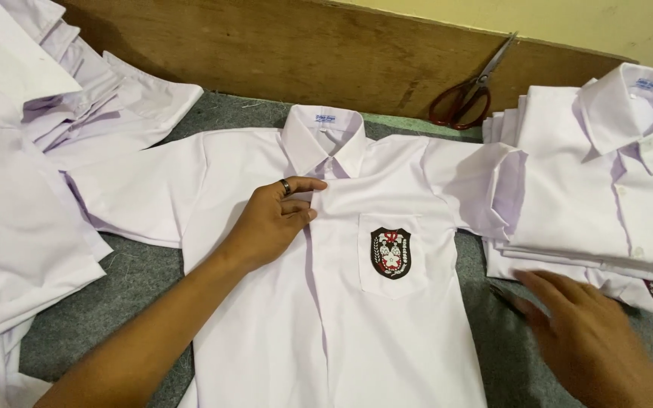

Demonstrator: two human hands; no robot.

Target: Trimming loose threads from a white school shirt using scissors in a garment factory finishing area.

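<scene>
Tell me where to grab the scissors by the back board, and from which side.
Grip the scissors at the red handle loops, which lie low and nearest the shirt. Come from the front, over the collar: the blades point up and away against the wooden board, and the folded stack crowds the right side.

The left hand (272, 224) lies palm down, its forearm running in from the lower left edge up toward the middle. Its fingers (305, 186) are stretched to the right and held close together, with 1 dark ring on one of them. The right hand (587, 332) sits at the lower right, palm down and slightly blurred, fingers loosely spread and pointing left, gripping nothing.
</scene>
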